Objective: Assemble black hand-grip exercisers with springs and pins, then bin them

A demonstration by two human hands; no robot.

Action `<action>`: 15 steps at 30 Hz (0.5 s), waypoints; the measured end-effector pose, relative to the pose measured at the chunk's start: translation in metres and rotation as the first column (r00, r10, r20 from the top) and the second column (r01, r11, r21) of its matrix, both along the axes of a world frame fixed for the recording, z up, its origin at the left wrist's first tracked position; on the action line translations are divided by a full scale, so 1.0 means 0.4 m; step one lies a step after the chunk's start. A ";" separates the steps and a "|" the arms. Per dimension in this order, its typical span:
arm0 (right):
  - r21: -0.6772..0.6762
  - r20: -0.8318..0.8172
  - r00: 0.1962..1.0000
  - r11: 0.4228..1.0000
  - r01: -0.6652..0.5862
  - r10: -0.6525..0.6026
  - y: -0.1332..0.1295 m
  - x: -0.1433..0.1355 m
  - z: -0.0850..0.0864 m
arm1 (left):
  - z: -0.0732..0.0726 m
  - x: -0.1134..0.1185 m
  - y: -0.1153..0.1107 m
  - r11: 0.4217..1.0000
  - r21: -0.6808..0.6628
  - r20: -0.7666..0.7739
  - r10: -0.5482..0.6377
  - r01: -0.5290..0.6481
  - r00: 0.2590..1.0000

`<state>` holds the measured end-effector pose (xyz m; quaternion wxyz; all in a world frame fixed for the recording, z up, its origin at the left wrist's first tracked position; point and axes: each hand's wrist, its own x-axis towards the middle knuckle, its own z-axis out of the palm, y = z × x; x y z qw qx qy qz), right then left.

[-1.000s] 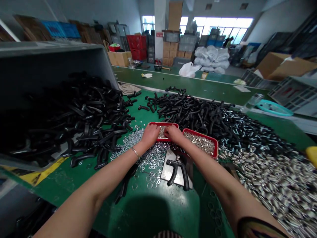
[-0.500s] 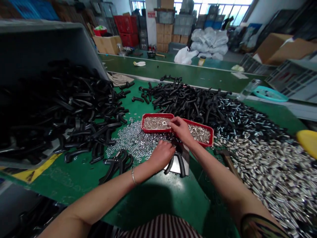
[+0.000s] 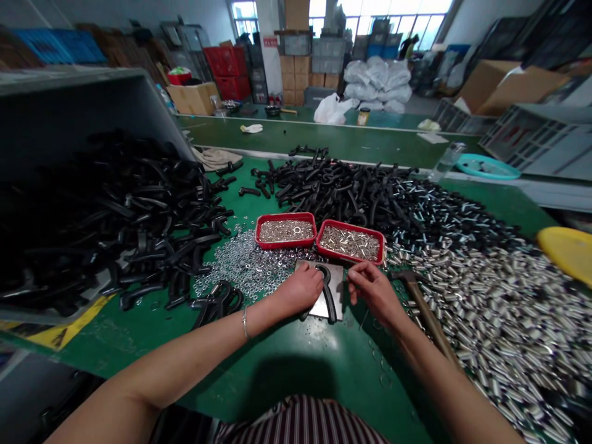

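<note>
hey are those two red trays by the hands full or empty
Both hold parts. The left red tray is covered with small silvery pieces, the right red tray with metal pins; how deep cannot be told.

On the table [image 3: 296, 364], a metal plate [image 3: 335, 290] lies in front of two trays [image 3: 319, 237] that stand side by side. A handle [image 3: 327, 296] lies on the plate, between the left hand [image 3: 300, 290] and the right hand [image 3: 374, 290]. Washers [image 3: 245, 265] lie left of the plate, a hammer [image 3: 423, 308] right of it. Behind the trays lies a heap of handles [image 3: 342, 191].
</note>
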<state>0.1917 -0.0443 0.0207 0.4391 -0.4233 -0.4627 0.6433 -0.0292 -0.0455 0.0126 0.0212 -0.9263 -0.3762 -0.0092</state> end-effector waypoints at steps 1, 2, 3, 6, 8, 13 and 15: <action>-0.008 0.007 1.000 1.000 -0.021 0.021 -0.003 -0.005 0.000 | 0.000 -0.004 -0.001 1.000 0.002 -0.005 -0.005 0.005 1.000; -0.007 0.019 0.999 0.999 -0.035 0.035 -0.004 -0.011 -0.002 | 0.000 -0.010 -0.002 1.000 0.002 0.001 0.007 -0.007 1.000; 0.001 0.035 0.998 0.999 -0.043 0.043 -0.005 -0.017 -0.007 | 0.001 -0.017 -0.004 0.999 -0.006 0.022 0.035 -0.035 0.999; 0.016 0.118 0.990 0.996 -0.085 0.083 0.001 -0.042 -0.031 | 0.006 -0.042 -0.009 0.983 -0.128 0.172 0.154 -0.133 0.973; 0.045 0.241 0.964 0.991 -0.124 0.109 0.008 -0.061 -0.051 | 0.012 -0.059 -0.003 0.955 -0.247 0.295 0.235 -0.163 0.926; 0.428 0.691 0.720 0.840 -0.335 -0.065 0.024 -0.100 -0.073 | 0.037 -0.118 0.075 0.922 -0.271 0.517 0.382 -0.276 0.767; 0.476 0.774 0.620 0.765 -0.434 -0.131 0.025 -0.110 -0.070 | 0.045 -0.152 0.130 0.909 -0.220 0.526 0.416 -0.354 0.742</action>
